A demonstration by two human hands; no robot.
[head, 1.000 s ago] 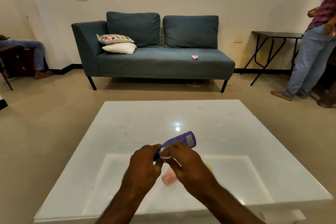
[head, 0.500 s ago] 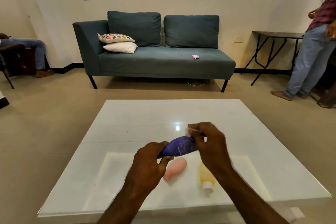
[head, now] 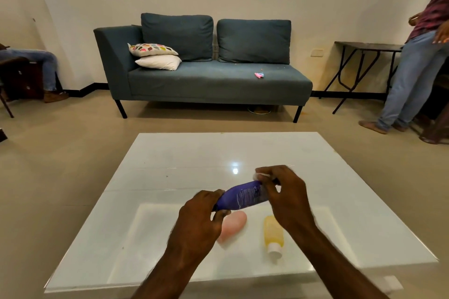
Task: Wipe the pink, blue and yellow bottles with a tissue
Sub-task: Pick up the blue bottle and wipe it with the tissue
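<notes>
The blue bottle (head: 243, 196) is held lying sideways above the white table (head: 170, 177). My left hand (head: 201, 221) grips its near, lower end. At the bottle's far end my right hand (head: 286, 196) pinches a small white tissue (head: 261, 175) against it. Under my hands the pink bottle (head: 233, 224) lies on the table, partly hidden by my left hand. The yellow bottle (head: 273, 233) with a white cap lies to its right, cap toward me.
A teal sofa (head: 206, 80) with two pillows stands beyond the table. A person stands at the far right (head: 413, 68) beside a black side table (head: 364, 46). Another person sits at the far left (head: 36, 60).
My right hand with the tissue has slid along the blue bottle from its near end to its far end. The pink and yellow bottles have come into view beneath.
</notes>
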